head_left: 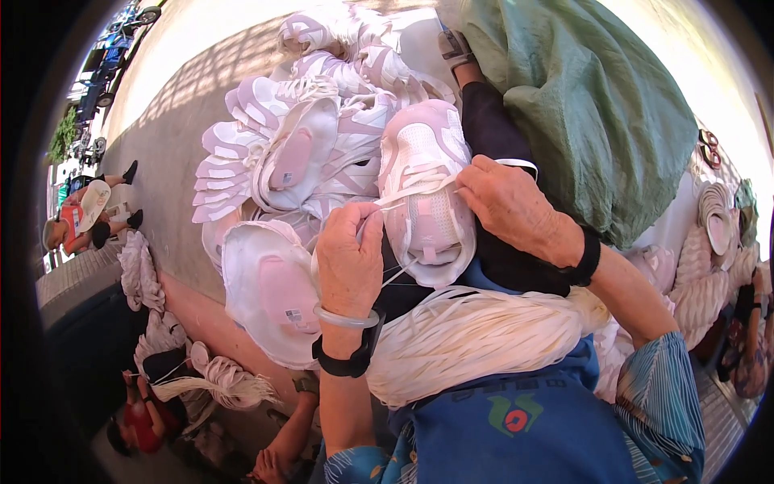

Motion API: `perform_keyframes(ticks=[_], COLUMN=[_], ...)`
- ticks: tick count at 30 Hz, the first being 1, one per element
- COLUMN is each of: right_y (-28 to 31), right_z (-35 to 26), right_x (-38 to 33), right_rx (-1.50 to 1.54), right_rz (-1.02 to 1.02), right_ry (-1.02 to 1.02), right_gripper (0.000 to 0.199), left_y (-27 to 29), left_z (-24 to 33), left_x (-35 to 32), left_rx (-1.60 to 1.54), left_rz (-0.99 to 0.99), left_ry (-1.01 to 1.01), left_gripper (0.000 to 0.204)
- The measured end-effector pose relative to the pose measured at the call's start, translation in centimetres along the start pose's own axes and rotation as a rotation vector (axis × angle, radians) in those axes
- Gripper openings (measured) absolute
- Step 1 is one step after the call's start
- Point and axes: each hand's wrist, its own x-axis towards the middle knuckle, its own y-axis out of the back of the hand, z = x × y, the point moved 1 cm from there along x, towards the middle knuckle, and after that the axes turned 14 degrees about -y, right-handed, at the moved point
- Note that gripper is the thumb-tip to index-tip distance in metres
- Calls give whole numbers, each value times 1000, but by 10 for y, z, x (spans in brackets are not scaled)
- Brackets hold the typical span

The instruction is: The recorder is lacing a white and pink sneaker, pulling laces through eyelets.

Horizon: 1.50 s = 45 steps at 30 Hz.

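Note:
A white-and-pink sneaker upper (427,145) rests on my dark-trousered lap, its toe pointing away from me. White shoelace (418,188) crosses its front, and a loose strand hangs down by the opening. My left hand (349,256) is closed at the left of the upper, its thumb and forefinger pinching one part of the lace. On the other side my right hand (516,208) is closed, its fingertips pinched on the lace at the upper's right edge. A thick bundle of white shoelaces (484,339) lies across my blue apron (516,419).
A pile of similar uppers (298,145) lies ahead and left, with one upper (270,294) beside my left wrist. A large green cloth sack (588,113) stands to the right. More uppers (693,258) sit at far right. Other people (81,214) sit at the left.

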Motion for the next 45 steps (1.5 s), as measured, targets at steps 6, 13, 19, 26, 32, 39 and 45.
perform_keyframes(ticks=[6,13,19,26,32,39,45], right_y=[1,2,5,0,-13,-3,-17], right_z=[-16,-1,-15,-34,-25,-37,-32], right_x=[7,1,-9,-16,-19,-20,-19], right_rx=[-190,169,-100,-196,-252,-135,-378], right_rz=[-75,110,141,16,-52,37,-64], right_ry=[9,-33,-73,-155,-79,-274,-63], right_gripper=[7,14,24,34,32,24,24], left_y=[-4,-17,-24,-19,-18,-25,-26], left_z=[-5,-24,-33,-11,-6,-16,-31], left_x=[-10,-4,-3,10,19,25,19], left_rx=[171,51,-95,154,249,355,-97], left_rz=[-140,-59,-52,-91,-238,-256,-135], left_ry=[-49,19,44,-119,-170,-335,67], left_gripper=[19,22,23,20,17,17,23])
